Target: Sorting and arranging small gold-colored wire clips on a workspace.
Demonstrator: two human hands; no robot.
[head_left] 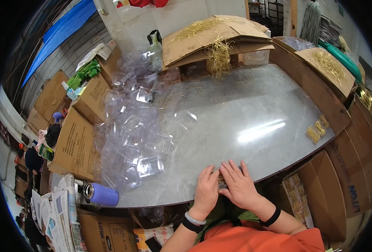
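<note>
My left hand (205, 191) is at the table's near edge, its fingers bent and pressed together around something small and mostly hidden. Beside it, my right hand (239, 187) lies palm down with its fingers stretched out and the forefinger apart from the others. Between the two hands shows a little brownish-gold straw-like material (222, 179); the hands cover the rest of it. Small tied bundles of gold shredded filler (317, 129) lie on the grey table (219, 122) near its right edge. To the left spreads a heap of clear plastic boxes (135, 126).
A purple bottle (104, 194) lies at the table's near left corner beside folded newspapers (60, 214). Cardboard boxes (74, 143) line the left side. At the back stands a cardboard cover (211, 38) with gold filler on it. An open carton (324, 193) stands at the right, below the table.
</note>
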